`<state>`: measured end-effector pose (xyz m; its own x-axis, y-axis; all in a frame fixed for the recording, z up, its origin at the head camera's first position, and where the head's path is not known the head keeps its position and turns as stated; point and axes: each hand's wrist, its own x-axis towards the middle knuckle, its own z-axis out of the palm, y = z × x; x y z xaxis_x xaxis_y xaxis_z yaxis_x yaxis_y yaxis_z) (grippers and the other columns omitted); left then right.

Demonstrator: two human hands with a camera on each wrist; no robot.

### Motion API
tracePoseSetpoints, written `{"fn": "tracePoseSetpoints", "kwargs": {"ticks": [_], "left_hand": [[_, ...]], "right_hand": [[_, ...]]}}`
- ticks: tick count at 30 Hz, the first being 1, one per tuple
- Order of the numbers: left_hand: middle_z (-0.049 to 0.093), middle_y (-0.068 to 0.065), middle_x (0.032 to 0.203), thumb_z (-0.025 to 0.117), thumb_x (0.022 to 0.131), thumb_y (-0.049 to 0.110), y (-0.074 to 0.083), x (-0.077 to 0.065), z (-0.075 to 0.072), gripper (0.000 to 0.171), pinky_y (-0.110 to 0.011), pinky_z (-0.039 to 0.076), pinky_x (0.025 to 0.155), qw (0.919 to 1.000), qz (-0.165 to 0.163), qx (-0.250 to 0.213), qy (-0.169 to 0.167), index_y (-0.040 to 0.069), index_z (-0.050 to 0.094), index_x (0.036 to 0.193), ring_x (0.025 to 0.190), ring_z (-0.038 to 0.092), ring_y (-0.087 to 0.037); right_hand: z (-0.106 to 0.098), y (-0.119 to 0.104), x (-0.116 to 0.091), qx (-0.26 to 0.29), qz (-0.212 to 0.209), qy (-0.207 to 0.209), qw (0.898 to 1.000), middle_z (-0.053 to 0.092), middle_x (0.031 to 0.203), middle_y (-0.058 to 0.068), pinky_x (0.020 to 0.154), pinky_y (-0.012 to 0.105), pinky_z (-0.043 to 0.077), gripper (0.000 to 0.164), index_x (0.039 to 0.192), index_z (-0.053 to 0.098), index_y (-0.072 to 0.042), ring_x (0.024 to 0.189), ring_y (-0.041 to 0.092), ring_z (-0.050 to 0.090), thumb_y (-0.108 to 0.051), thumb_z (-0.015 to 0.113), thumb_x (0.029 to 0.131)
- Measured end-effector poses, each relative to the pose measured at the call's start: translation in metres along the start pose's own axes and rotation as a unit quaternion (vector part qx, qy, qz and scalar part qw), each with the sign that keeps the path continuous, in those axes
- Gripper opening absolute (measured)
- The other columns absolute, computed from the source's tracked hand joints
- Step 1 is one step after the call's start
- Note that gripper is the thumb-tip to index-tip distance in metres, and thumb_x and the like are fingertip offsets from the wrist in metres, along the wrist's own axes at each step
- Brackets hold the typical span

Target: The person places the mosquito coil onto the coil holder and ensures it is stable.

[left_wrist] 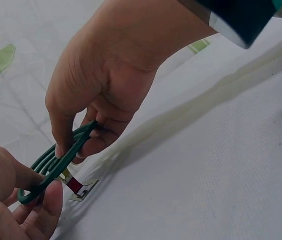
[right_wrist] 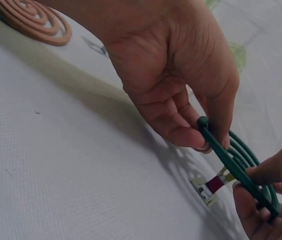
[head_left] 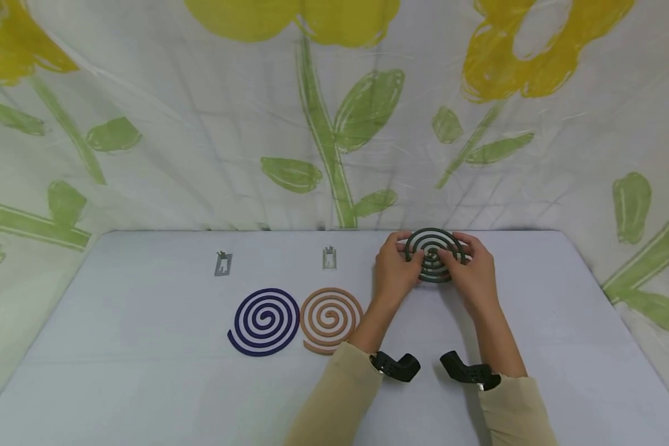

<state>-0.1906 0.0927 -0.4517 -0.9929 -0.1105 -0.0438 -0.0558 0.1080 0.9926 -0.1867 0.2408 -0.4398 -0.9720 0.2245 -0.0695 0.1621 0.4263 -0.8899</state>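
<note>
Both hands hold a dark green mosquito coil [head_left: 432, 254] by its opposite sides near the table's back edge. My left hand [head_left: 393, 266] pinches the left side, thumb on the upper face near the centre. My right hand [head_left: 476, 272] grips the right side in the same way. Beneath the coil, in the left wrist view, stands a small metal coil stand [left_wrist: 84, 190] with a red-and-yellow upright. The right wrist view also shows that stand [right_wrist: 214, 184], its upright reaching the coil's underside. Whether the tip is fixed in the coil's centre, I cannot tell.
A dark blue coil [head_left: 264, 318] and an orange coil [head_left: 330, 316] lie flat side by side, left of the arms. Behind them are two more metal stands, one left [head_left: 219, 266] and one nearer the middle [head_left: 326, 260]. A flowered curtain [head_left: 223, 124] hangs behind the table.
</note>
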Motion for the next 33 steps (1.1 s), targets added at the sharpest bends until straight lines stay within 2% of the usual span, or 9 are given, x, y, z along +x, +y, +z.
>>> {"fn": "tracePoseSetpoints", "kwargs": {"ticks": [8, 18, 23, 33], "left_hand": [[0.072, -0.016, 0.107, 0.075, 0.095, 0.005, -0.0001, 0.0007, 0.0007, 0.041, -0.026, 0.056, 0.042, 0.9999, -0.006, 0.001, 0.014, 0.008, 0.067, 0.135, 0.047, 0.06, -0.01], [0.072, -0.018, 0.107, 0.075, 0.095, 0.007, -0.0017, -0.0015, 0.0015, 0.04, -0.024, 0.054, 0.041, 0.9998, 0.001, 0.017, 0.012, 0.01, 0.067, 0.135, 0.044, 0.059, -0.01], [0.073, -0.018, 0.105, 0.075, 0.095, 0.007, -0.0024, 0.0006, 0.0027, 0.04, -0.023, 0.053, 0.04, 0.9994, 0.01, 0.026, 0.019, 0.01, 0.068, 0.133, 0.044, 0.059, -0.01], [0.072, -0.017, 0.105, 0.075, 0.095, 0.007, -0.0019, 0.0023, 0.0054, 0.039, -0.023, 0.054, 0.04, 0.9996, 0.008, 0.026, 0.011, 0.01, 0.067, 0.134, 0.044, 0.059, -0.01]], "right_hand": [[0.0006, -0.0045, 0.0003, -0.01, 0.0, -0.003, 1.0, 0.06, 0.142, 0.023, 0.068, 0.012, 0.055, 0.057, 0.156, 0.051, -0.011, 0.092, 0.006, 0.06, -0.019, 0.069, 0.102], [-0.0013, -0.0016, -0.0008, -0.009, -0.004, -0.002, 1.0, 0.06, 0.14, 0.023, 0.067, 0.013, 0.056, 0.058, 0.157, 0.05, -0.011, 0.084, -0.004, 0.06, -0.018, 0.069, 0.102], [-0.0017, -0.0003, 0.0017, -0.014, -0.011, 0.0, 1.0, 0.061, 0.139, 0.024, 0.066, 0.012, 0.055, 0.059, 0.157, 0.05, -0.011, 0.083, -0.004, 0.06, -0.018, 0.07, 0.102], [-0.0047, -0.0017, 0.0015, -0.025, -0.019, 0.004, 0.999, 0.061, 0.136, 0.024, 0.066, 0.012, 0.055, 0.058, 0.156, 0.05, -0.009, 0.082, -0.005, 0.059, -0.017, 0.069, 0.102]]}}
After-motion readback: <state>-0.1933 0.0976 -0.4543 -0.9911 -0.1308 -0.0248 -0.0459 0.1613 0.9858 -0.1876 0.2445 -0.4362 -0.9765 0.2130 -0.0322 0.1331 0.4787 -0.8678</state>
